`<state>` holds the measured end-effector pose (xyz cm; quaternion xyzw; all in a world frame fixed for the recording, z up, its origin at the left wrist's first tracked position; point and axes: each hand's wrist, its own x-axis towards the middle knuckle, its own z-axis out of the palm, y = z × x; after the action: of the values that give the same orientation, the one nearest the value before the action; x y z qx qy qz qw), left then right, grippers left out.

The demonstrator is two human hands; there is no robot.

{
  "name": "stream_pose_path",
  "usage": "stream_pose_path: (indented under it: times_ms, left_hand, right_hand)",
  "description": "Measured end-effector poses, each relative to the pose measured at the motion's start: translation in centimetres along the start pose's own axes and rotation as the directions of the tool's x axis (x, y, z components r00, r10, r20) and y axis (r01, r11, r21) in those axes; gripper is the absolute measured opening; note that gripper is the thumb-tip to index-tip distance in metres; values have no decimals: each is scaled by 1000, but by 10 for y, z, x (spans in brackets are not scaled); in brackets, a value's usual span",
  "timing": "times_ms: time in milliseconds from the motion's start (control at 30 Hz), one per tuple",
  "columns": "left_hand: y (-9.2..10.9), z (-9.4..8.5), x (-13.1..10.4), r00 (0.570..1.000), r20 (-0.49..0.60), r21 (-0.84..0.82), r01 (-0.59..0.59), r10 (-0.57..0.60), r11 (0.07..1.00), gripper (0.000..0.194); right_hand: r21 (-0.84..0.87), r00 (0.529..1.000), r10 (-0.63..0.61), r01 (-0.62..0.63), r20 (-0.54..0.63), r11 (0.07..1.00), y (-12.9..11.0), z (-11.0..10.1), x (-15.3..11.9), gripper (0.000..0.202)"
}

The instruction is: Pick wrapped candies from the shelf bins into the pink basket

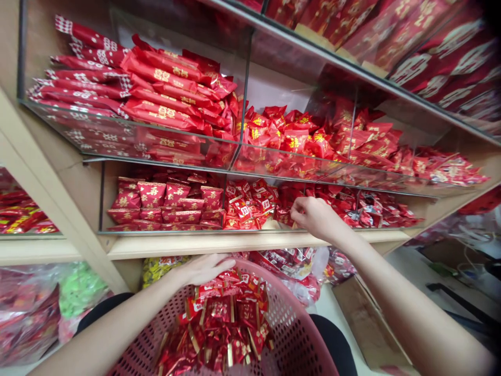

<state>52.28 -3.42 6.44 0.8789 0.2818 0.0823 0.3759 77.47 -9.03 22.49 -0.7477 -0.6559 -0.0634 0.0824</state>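
Observation:
A pink perforated plastic basket [291,300] sits before me, between my knees, with a heap of red and gold wrapped packets [219,313] in it. My left hand [205,267] lies with its fingers stretched out over the basket's far edge, close to the topmost packets. Raised in front of the lower shelf, my right hand [315,216] has its fingers curled together; anything in them is hidden. Beside it, that shelf's glass-divided compartments hold small red packets with white labels [250,203] and dark red packets [152,194].
On the shelf above lie long red packets [168,83] and small red ones with yellow characters [295,138], behind a glass front. Below the wooden shelf edge [156,246] are bagged sweets [289,261]. An open cardboard box [364,324] stands at the right.

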Motion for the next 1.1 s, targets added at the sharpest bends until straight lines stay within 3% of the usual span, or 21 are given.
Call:
stream_pose_path:
  times_ms: [100, 200, 400, 533, 633, 800, 900, 1000, 1100]
  left_hand:
    - [-3, 1, 2, 1000, 9, -18, -13, 13, 1000, 55]
    - [-1, 1, 4, 996, 0, -54, -84, 84, 995, 53]
    - [6, -2, 2, 992, -2, -47, -127, 127, 991, 49]
    - [-2, 2, 4, 992, -8, -31, -124, 124, 992, 48]
    - [-8, 5, 7, 994, -9, -18, -113, 113, 993, 48]
    - [-9, 5, 5, 997, 0, -32, -81, 81, 996, 49]
    - [-8, 4, 2, 1000, 21, -10, -10, 11, 1000, 56]
    - [-5, 1, 0, 999, 16, 6, 32, -32, 999, 59]
    - [0, -1, -1, 999, 30, -5, 18, -18, 1000, 57]
  right_hand:
    - [306, 987, -160, 157, -16, 939, -7, 3, -28, 16]
    - [512, 954, -295, 229, 50, 828, -23, 20, -55, 17]
    - [592, 896, -408, 235, 175, 771, -37, 78, -86, 16]
    - [611, 900, -371, 165, 227, 774, -31, 109, -93, 16]
    - [718, 872, -396, 78, 286, 691, -38, 120, -97, 15]
    - [874, 764, -469, -249, 442, 418, -83, 132, -100, 11]
    - [879, 728, -500, -332, 469, 343, -117, 144, -100, 9]
    - [862, 705, -503, -349, 500, 368, -143, 159, -100, 11]
    - [831, 712, -485, -259, 509, 491, -158, 168, -98, 18]
